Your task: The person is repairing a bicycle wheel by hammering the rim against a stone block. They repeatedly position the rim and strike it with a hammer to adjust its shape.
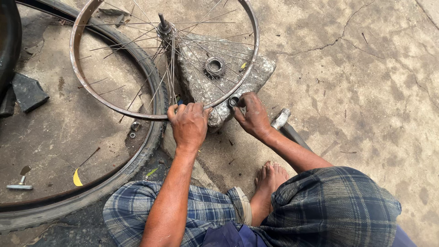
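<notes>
Looking down from my remote seat, I see a bare bicycle wheel rim (91, 98), brown with rust, thin spokes fanning from a hub (164, 29) whose axle stub pokes upward. Several spokes look loose or bent, crossing unevenly. The rim leans with its near edge resting against a rough grey stone block (256, 68) on the concrete floor (366, 91).

My left hand (188, 124) clamps that near edge: the fingers (185, 110) curl over the rim from above, pressed close together, knuckles up. Just to the right of those fingers, my right hand (253, 115) rests on the stone's corner, its fingers (242, 99) pinching a small dark metal ring (234, 101) right at the rim's edge. Whether the ring touches the rim I cannot tell.

Beyond the fingers, seen through the spokes, a small toothed sprocket (214, 67) lies on top of the stone. Close behind the right hand's wrist, a hammer (281, 119) lies on the floor, its metal head nearest the hand, its handle running under my forearm.

Left of the left fingers, a black rubber tyre (137, 160) curves round under the rim on the floor, with two small nuts (134, 128) lying inside its arc. Farther left, well apart, sit a dark flat slab (28, 92) and a little metal valve piece (20, 183). Below the hands, my bare foot (270, 180) rests on the floor between knees wrapped in blue checked cloth (329, 206).
</notes>
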